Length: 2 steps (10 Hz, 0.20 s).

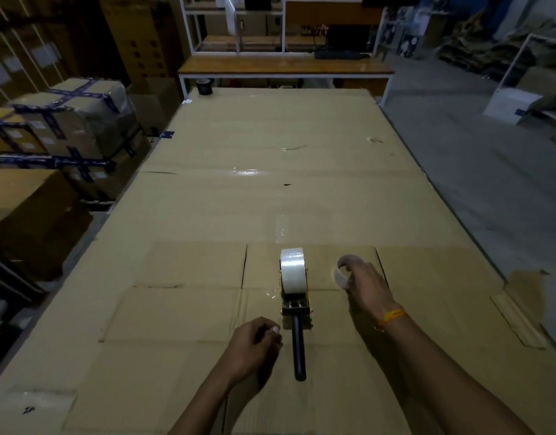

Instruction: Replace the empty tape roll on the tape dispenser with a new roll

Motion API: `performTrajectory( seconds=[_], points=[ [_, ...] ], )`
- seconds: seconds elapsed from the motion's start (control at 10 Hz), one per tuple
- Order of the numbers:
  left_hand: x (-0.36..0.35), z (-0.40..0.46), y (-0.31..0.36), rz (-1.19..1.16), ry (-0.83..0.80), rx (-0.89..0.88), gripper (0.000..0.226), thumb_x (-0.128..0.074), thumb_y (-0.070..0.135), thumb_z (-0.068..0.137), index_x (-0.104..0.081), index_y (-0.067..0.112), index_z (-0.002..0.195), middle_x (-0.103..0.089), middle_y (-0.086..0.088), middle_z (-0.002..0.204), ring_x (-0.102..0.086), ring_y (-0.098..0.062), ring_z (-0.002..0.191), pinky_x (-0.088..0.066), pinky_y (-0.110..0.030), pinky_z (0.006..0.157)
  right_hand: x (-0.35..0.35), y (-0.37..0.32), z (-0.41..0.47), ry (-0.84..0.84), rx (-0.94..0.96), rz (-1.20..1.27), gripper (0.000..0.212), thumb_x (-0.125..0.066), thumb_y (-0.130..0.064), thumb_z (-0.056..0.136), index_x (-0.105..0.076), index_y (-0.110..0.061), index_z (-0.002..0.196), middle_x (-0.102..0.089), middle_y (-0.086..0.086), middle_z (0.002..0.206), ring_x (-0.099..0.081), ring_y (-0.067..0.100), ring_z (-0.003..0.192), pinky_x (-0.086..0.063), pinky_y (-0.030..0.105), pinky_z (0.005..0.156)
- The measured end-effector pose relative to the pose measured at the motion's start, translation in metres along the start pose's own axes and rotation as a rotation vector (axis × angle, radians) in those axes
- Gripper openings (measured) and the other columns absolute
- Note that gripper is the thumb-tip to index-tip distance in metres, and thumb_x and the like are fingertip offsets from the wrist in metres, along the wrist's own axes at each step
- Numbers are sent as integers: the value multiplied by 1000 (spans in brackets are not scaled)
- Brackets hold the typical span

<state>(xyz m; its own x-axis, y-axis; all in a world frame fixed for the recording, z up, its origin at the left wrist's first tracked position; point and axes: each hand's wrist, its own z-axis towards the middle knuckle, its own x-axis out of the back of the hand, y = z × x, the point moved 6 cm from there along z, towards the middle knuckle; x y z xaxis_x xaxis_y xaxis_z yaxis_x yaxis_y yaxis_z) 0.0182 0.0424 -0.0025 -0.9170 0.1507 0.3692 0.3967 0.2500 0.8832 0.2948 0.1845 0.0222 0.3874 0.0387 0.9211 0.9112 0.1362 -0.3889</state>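
A yellow tape dispenser (295, 304) with a black handle lies on the cardboard-covered table, handle pointing toward me. A full roll of clear tape (291, 270) sits on its spindle. Just right of it, my right hand (366, 285) grips an empty cardboard tape core (342, 273), resting on the table. My left hand (254, 346) hovers beside the handle on its left, fingers curled in, with nothing visible in them and no contact with the handle.
Flattened cardboard (207, 199) covers the long table. A black tape roll (205, 86) stands at its far left corner. Taped boxes (66, 120) are stacked to the left. A wooden bench with white shelving (283, 65) stands beyond.
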Motion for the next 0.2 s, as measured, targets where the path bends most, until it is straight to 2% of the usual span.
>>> performTrajectory(
  seconds=[0.1,0.2],
  points=[
    [24,7,1,51,94,-41,14,-61,20,104,-74,14,105,-81,-5,94,-79,-12,83,-65,-33,73,0,-1,-16,-149,-35,-140,27,-74,-22,90,-75,-26,117,-77,8,115,-74,31,103,-59,35,83],
    [55,27,20,183,183,-120,11,-65,22,102,-74,16,103,-79,1,92,-71,-3,73,-56,-24,70,11,-11,-18,-372,-54,-300,40,-86,-46,79,-81,-28,114,-80,1,113,-77,24,102,-58,31,81]
  ],
)
